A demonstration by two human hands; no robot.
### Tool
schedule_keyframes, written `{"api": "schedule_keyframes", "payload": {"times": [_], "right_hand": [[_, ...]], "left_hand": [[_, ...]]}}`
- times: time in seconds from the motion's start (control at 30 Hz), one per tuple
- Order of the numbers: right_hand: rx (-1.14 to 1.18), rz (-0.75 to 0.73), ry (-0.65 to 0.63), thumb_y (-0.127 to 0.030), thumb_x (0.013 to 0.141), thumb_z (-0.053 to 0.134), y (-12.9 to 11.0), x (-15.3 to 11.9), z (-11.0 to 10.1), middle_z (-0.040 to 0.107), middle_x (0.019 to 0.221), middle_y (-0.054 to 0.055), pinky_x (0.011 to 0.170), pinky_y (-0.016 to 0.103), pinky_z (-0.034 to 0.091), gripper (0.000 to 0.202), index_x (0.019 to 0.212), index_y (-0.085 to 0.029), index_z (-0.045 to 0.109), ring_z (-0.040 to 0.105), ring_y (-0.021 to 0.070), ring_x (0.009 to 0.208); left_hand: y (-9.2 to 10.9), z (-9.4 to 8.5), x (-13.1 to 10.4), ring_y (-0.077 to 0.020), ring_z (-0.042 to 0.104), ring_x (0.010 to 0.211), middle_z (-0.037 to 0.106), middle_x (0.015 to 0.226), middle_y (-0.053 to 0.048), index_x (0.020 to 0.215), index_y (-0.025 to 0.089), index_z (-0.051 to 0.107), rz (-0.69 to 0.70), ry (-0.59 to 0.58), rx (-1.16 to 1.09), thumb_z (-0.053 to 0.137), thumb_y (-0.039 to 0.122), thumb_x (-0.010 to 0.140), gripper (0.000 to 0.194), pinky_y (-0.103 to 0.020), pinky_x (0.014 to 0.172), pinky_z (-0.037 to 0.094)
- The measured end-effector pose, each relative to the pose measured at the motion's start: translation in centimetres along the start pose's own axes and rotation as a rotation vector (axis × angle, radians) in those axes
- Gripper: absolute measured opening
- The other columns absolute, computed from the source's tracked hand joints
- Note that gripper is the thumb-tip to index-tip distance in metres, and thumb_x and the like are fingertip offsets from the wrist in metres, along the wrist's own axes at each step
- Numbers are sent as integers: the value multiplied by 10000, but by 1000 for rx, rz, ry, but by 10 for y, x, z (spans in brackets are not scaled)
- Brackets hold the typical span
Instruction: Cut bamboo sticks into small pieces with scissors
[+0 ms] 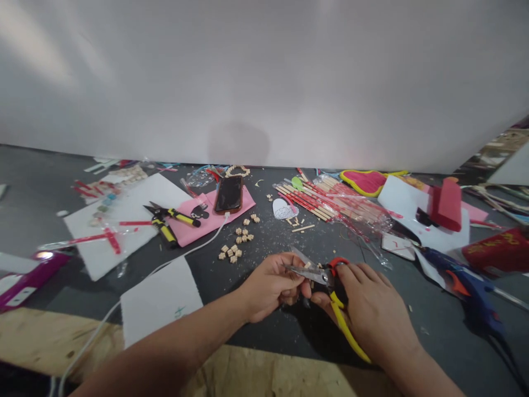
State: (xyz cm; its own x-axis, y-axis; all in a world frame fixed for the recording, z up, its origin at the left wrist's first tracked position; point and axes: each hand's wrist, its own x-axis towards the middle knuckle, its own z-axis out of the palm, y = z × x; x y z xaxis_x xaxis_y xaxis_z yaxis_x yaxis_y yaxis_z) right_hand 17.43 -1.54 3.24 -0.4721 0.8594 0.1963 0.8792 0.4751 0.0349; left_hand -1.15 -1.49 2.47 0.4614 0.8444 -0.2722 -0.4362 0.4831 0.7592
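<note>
Right hand's (pixel 374 300) grip wraps the scissors (pixel 326 277), blades (pixel 301 271) parted; left hand (pixel 270 284) pinches a wooden bit (pixel 308 265) just between them, above the surface (pixel 273 237). Fingertips very near the steel! Best tuck them back, set the blades square, then squeeze slowly.

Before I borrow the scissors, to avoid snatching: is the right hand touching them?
Touching. The head view shows the right hand gripping the scissors by their handles.

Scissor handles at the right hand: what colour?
Yellow and red scissor handles, seen in the head view.
</note>
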Motion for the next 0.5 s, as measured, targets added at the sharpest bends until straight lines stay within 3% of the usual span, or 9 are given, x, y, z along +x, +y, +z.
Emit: {"api": "schedule_keyframes", "payload": {"times": [0.3, 0.5], "right_hand": [[53, -48, 38, -522, 783, 416, -3, -2, -5, 580, 660, 43, 641, 297, 302, 352, 765, -192, 537, 495, 177, 666], [40, -25, 14, -503, 784, 433, -3, -2, -4, 586, 671, 37, 640, 292, 310, 320, 780, -199, 532, 502, 174, 666]], "left_hand": [[0, 1, -6, -13, 301, 361, 578, 546, -7, 712, 146, 468, 25, -21, -2, 609, 231, 708, 164, -174, 409, 206], [1, 3, -8, -21, 368, 406, 576, 586, -6, 744, 140, 483, 83, 13, 17, 620, 258, 707, 185, -171, 439, 254]]}}
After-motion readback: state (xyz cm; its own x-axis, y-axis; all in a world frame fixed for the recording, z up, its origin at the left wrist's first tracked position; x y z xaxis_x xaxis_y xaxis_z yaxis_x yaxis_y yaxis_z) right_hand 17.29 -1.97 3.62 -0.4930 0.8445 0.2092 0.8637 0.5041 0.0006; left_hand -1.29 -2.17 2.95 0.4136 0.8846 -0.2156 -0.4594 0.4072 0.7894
